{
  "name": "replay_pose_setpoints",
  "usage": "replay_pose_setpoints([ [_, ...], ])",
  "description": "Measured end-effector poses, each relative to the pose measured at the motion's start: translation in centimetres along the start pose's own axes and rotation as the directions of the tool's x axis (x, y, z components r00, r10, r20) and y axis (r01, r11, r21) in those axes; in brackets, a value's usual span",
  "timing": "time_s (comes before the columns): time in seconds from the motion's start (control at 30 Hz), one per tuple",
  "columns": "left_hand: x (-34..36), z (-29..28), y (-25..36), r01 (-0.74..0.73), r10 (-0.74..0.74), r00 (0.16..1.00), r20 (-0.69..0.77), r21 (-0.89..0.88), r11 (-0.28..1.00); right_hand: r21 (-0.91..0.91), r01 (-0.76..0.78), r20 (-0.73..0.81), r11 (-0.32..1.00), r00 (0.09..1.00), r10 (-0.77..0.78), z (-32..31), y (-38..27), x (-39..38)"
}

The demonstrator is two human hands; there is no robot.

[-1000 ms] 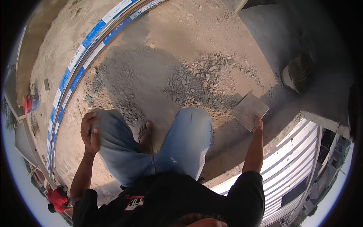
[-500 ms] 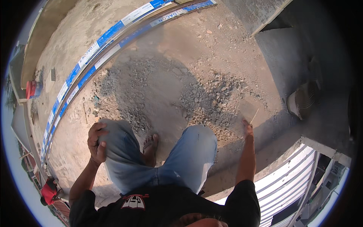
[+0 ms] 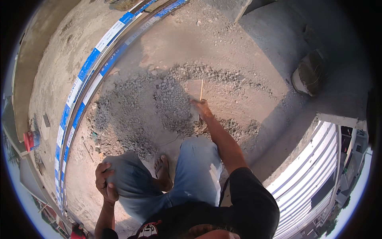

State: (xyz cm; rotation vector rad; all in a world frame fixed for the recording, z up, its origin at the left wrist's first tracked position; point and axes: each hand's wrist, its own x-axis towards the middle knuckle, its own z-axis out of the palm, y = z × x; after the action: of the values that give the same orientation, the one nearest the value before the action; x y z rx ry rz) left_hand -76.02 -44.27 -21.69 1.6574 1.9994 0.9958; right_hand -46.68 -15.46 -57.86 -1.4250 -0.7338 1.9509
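My right hand [image 3: 202,108] reaches out past my right knee, closed on a flat rectangular plate [image 3: 193,88] with a pale, straight edge. This plate is held low against loose grey rubble [image 3: 173,105], and its exact kind is unclear. Crushed bits lie on its left side, with a smoother dusty strip to its right. Resting on my left knee [image 3: 119,163] is my left hand [image 3: 105,181], its fingers loosely bent over the jeans and the thumb apart, with nothing in it.
Long blue-and-white wrapped strips [image 3: 91,85] curve along the left. Beyond them stand a red bucket [image 3: 31,140] and a grey block [image 3: 46,120]. A cement-stained bucket [image 3: 306,77] is at the right, near a white corrugated sheet [image 3: 306,175]. My sandalled foot [image 3: 162,171] is near the rubble.
My right hand has swept left and farther out with the plate. Rubble now covers the smoother strip between the piles. My left hand stays on the knee; the view has shifted.
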Motion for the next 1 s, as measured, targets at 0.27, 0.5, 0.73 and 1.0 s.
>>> replay_pose_setpoints([
  [0.27,0.5,1.8,0.4,0.008,-0.007,0.999,0.044,-0.038,0.999,-0.698,0.332,0.086,0.635,0.919,-0.385,10.5,-0.4,2.8],
  [0.5,-2.0,-0.9,0.2,0.107,-0.108,0.993,-0.044,-0.018,0.994,-0.768,0.169,-0.203,0.618,0.851,-0.485,-1.5,-18.5,-8.3],
  [0.73,-2.5,-1.0,-0.5,0.095,-0.096,0.994,-0.044,-0.031,0.995,-0.848,-0.410,-0.527,0.334,0.591,-0.611,-25.9,-20.7,-6.3],
  [1.0,-3.0,-1.1,-0.6,0.098,-0.101,0.994,-0.050,-0.073,0.993,-0.831,-0.374,-0.548,0.411,0.678,-0.490,-17.1,-18.0,-1.8],
])
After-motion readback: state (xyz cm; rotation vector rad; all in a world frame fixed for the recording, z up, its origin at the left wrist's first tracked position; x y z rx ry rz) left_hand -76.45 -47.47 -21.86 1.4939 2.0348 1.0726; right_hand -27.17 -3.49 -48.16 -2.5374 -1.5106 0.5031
